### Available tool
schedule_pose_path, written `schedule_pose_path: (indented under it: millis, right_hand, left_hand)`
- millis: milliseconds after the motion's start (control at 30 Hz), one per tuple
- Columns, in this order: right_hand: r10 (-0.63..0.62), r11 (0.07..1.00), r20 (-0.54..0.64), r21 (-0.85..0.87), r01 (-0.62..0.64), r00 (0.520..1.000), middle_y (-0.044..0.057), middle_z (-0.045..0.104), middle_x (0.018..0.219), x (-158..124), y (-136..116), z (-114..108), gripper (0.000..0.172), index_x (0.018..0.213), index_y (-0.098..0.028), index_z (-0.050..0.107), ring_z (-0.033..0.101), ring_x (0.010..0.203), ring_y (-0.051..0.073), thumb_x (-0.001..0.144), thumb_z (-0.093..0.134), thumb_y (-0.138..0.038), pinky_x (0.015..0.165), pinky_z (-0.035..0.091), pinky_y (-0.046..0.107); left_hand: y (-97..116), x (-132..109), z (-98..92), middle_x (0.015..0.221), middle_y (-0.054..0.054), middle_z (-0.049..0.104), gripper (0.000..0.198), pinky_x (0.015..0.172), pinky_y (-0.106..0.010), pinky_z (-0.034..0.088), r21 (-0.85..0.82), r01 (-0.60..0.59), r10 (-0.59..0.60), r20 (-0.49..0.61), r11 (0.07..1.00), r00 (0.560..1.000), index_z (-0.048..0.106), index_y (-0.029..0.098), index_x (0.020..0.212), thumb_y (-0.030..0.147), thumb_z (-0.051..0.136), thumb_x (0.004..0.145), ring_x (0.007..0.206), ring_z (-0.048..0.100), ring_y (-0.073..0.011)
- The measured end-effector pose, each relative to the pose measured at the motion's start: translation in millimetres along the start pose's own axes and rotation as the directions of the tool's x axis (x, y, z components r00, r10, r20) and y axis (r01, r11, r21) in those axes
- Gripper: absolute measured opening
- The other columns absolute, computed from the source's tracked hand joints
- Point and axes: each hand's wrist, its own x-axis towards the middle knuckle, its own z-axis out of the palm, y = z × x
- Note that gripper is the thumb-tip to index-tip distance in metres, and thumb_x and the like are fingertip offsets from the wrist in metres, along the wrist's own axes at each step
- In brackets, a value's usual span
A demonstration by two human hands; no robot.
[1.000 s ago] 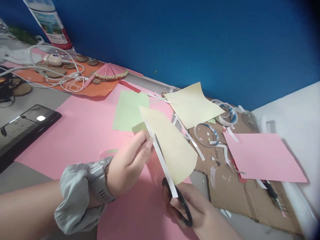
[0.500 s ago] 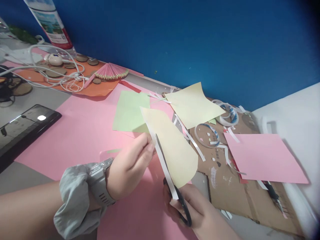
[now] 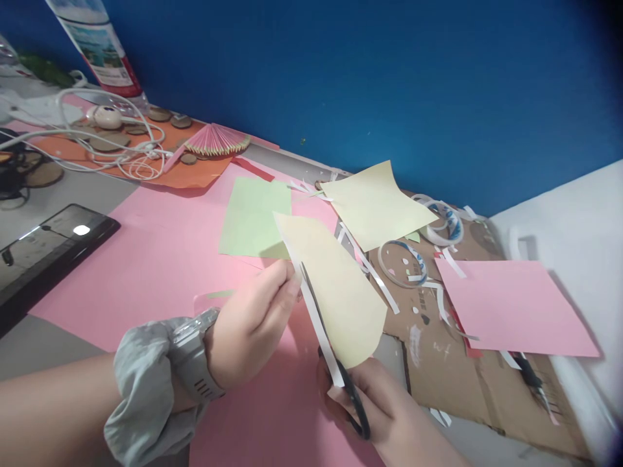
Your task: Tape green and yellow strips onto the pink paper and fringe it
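Note:
My left hand [image 3: 260, 321] pinches the edge of a pale yellow paper sheet [image 3: 335, 282], its fingers closed on the paper. In my right hand [image 3: 367, 399] is a pair of black-handled scissors [image 3: 357, 402], with the fingers wrapped round the handles. The blades lie along the sheet's left side, partly hidden by the paper. A narrow white strip [image 3: 318, 331] runs beside the blades, from near my left fingertips down to the handles. Below both hands lies large pink paper [image 3: 160, 253], with a light green sheet [image 3: 256, 214] on it.
Behind stands a blue wall [image 3: 341, 78]. Another yellow sheet [image 3: 374, 204], tape rolls [image 3: 445, 224], a pink sheet [image 3: 516, 305] and a craft knife [image 3: 533, 379] lie on the right around cardboard [image 3: 448, 389]. A phone [image 3: 53, 253], white cables [image 3: 141, 155] and a bottle [image 3: 100, 52] are left.
The sheet, the strip and the scissors have shifted very slightly. The scissor handles sit a little further left, and the blades look slightly closer together. Both hands keep their hold.

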Motion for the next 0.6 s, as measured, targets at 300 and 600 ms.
schedule_pose_path:
  millis: [300,600]
  right_hand:
    - [-0.047,0.999,0.016,-0.013,0.048,0.999,0.000,0.051,0.069,1,-1,0,0.040,0.071,-0.019,0.053,0.050,0.068,0.017,0.080,0.046,-0.057,0.064,0.038,0.027]
    - [-0.133,0.987,0.132,0.104,0.120,0.982,-0.003,0.039,0.062,10,15,2,0.048,0.068,-0.019,0.044,0.036,0.058,0.012,0.078,0.043,-0.066,0.052,0.026,0.025]
  left_hand:
    - [5,1,-3.3,0.065,0.004,0.029,0.030,0.055,-0.029,0.028,0.154,-0.054,0.058,-0.018,0.987,0.998,0.027,0.021,0.069,0.031,0.028,0.098,0.058,0.027,-0.0112]
    - [8,0,-4.5,0.062,0.005,0.029,0.029,0.053,-0.028,0.028,0.190,-0.092,0.095,-0.011,0.978,0.995,0.027,0.021,0.068,0.026,0.029,0.097,0.056,0.027,-0.0107]
